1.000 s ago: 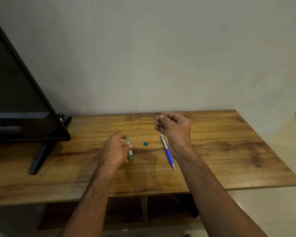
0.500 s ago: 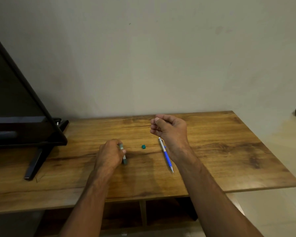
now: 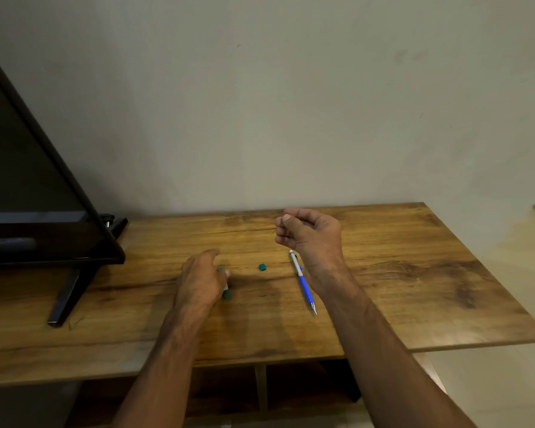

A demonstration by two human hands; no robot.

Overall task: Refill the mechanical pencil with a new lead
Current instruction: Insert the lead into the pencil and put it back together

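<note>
A blue and silver mechanical pencil (image 3: 303,284) lies on the wooden table (image 3: 414,273), tip toward me, just left of my right wrist. My right hand (image 3: 309,234) hovers above the table's back half, fingers curled, pinching a thin dark lead (image 3: 273,232) that pokes out at the thumb. My left hand (image 3: 201,281) rests low on the table, fingers around a slim green lead case (image 3: 227,292), mostly hidden by the hand. A small green cap (image 3: 262,266) sits loose on the table between my hands.
A black TV screen (image 3: 28,196) on a slanted black stand (image 3: 71,291) fills the table's left end. A plain wall runs behind the table. The table's right edge drops off to a light floor.
My left hand has lowered the lead case down onto the table and turned over it. My right hand has stayed in place, pinching the lead.
</note>
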